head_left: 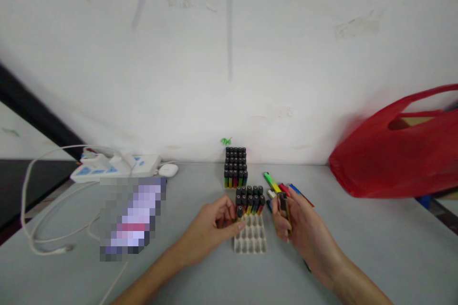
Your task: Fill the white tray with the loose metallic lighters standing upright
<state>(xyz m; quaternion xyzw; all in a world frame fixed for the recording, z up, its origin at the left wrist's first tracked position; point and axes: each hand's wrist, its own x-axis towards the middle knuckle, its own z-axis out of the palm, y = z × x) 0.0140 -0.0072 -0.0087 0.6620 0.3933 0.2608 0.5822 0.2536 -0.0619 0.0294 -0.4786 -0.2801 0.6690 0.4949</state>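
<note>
A pale moulded tray [250, 246] with rows of small pockets lies on the grey table. Its far rows hold several upright lighters [249, 199] with black tops and coloured bodies; the near pockets show bare. At the tray's left side, my left hand [214, 221] is closed with curled fingers, its thumb over the tray edge beside the nearest lighter. To the right of the tray, my right hand [298, 219] is closed around a lighter [284, 205] with a dark end and a bit of yellow. Partly behind that hand, several loose lighters [272, 182] lie in green, red and blue.
A second block of upright black-topped lighters [235, 166] stands against the wall. Left lie a blurred-out phone-like object [138, 216], a white power strip [118, 166], a small white case [168, 170] and a looping white cable [26, 200]. A red bag [386, 157] sits at the right.
</note>
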